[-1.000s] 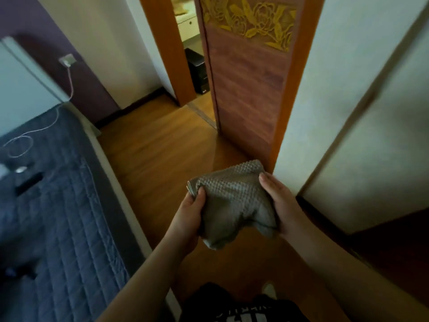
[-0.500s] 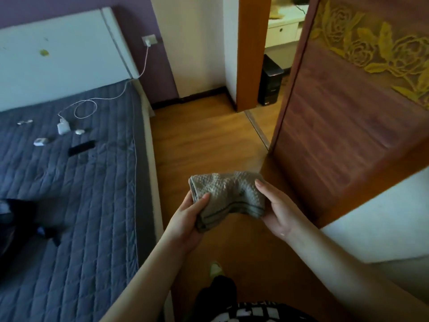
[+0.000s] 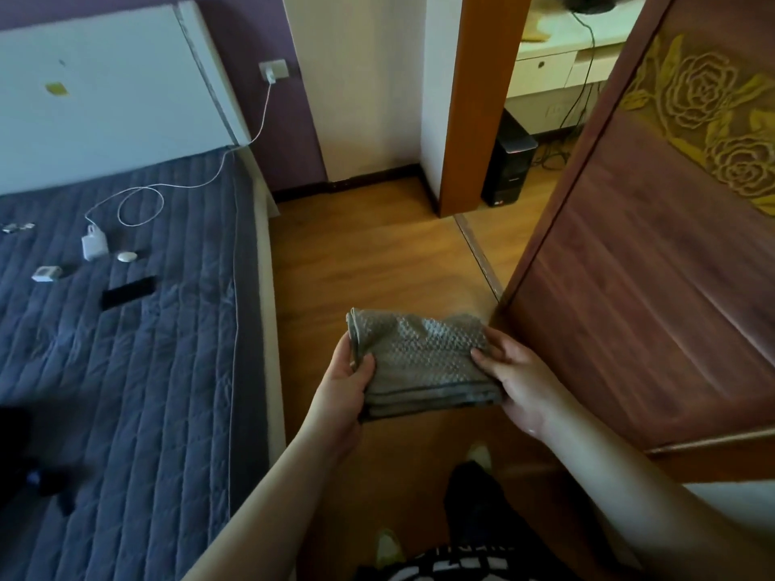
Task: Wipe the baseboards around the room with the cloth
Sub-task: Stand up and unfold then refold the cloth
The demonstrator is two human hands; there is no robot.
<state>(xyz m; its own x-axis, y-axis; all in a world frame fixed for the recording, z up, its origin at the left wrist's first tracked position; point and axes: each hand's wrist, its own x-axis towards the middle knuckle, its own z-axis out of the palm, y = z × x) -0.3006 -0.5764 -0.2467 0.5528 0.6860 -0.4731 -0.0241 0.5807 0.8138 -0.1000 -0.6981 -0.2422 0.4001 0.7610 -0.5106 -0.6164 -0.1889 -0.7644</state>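
- At nine o'clock, the bed point(image 3: 126, 371) is running off the left and bottom edges.
- We are losing the fingers of both hands under the cloth point(image 3: 423, 362).
- At three o'clock, the door point(image 3: 654, 295) is being cropped.
- The small items point(image 3: 16, 227) at nine o'clock are staying too tiny to identify.
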